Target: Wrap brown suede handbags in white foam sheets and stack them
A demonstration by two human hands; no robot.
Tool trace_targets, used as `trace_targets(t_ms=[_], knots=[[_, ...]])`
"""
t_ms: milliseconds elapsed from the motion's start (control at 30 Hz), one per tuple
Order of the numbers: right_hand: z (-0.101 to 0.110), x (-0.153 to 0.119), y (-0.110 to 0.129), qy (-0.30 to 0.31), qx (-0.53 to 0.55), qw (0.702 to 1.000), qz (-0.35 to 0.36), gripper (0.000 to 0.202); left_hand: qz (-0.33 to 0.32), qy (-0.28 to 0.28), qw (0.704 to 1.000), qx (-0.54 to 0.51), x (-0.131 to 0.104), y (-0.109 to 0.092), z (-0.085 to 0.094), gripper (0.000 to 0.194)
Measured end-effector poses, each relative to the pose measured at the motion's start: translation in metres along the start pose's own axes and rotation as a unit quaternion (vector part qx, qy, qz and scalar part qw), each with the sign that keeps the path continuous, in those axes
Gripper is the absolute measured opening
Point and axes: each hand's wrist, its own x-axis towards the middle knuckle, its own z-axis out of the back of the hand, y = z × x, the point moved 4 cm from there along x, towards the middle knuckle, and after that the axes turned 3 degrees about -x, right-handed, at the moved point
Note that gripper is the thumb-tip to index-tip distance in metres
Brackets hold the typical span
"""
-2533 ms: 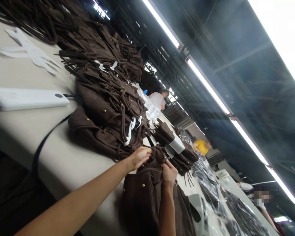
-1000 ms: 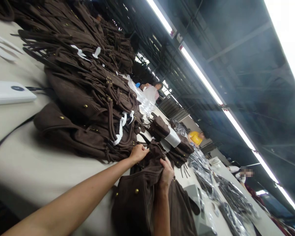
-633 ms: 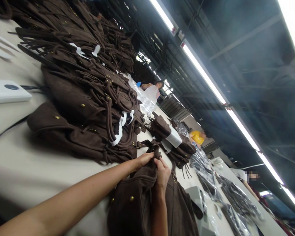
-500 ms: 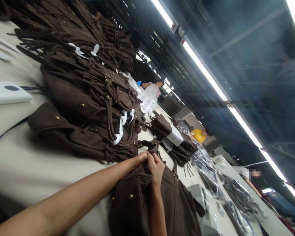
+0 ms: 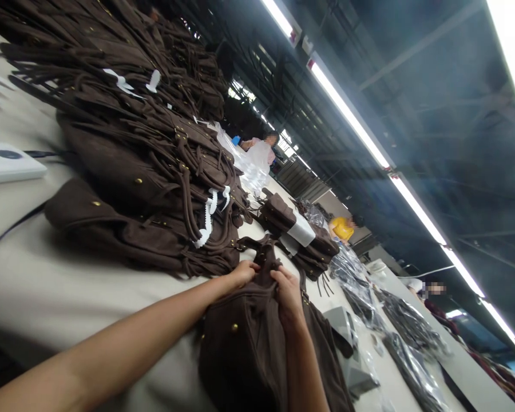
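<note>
A dark brown bag (image 5: 240,343) with brass studs stands at the near edge of the pale table (image 5: 154,297). My left hand (image 5: 244,274) grips the bag's upper edge on its left side, fingers curled and partly hidden by the fabric. On the right side of the same opening, my right hand (image 5: 286,286) pinches the brown material, thumb and fingers closed on it. The two hands are a little apart, with a brown strap and fabric between them.
A big heap of brown bags (image 5: 111,154) with white paper strips fills the left. Beyond the bag lie a wrapped brown bundle (image 5: 302,229) and plastic-covered bags (image 5: 412,320). A white device (image 5: 11,163) sits far left. Several people are in the distance.
My hands have moved apart from each other, my right hand shifting right, and the bag's top now shows between them. The view has shifted slightly.
</note>
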Motion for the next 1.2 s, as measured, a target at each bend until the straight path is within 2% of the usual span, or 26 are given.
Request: trace_targets(t_ms=[133, 200, 333, 500, 667, 1000, 1100, 1200], knots=[[0.043, 0.001, -0.007, -0.134, 0.105, 0.985, -0.032, 0.038, -0.044, -0.070, 0.990, 0.113, -0.013, -0.003, 0.001, 0.035], [0.051, 0.001, -0.013, -0.155, 0.122, 0.979, -0.044, 0.045, -0.073, -0.087, 0.981, 0.159, -0.020, -0.008, 0.003, 0.034], [0.048, 0.002, -0.023, -0.130, 0.133, 0.982, -0.042, 0.053, -0.081, -0.071, 0.965, 0.237, -0.027, -0.016, 0.005, 0.026], [0.037, 0.000, -0.021, -0.083, 0.172, 0.982, -0.007, 0.049, -0.031, -0.025, 0.954, 0.297, -0.019, -0.018, 0.002, 0.031], [0.028, -0.002, -0.023, -0.068, 0.190, 0.979, 0.013, 0.047, 0.023, 0.009, 0.949, 0.314, -0.009, -0.023, -0.002, 0.036], [0.018, -0.010, -0.017, -0.051, 0.202, 0.978, 0.019, 0.047, 0.078, -0.057, 0.927, 0.361, -0.012, -0.029, -0.012, 0.037], [0.016, -0.011, -0.011, -0.020, 0.181, 0.983, 0.019, 0.047, 0.071, -0.067, 0.935, 0.342, -0.013, -0.031, -0.009, 0.037], [0.016, -0.014, -0.007, 0.005, 0.125, 0.992, 0.016, 0.040, 0.067, -0.082, 0.944, 0.312, -0.009, -0.041, 0.003, 0.037]])
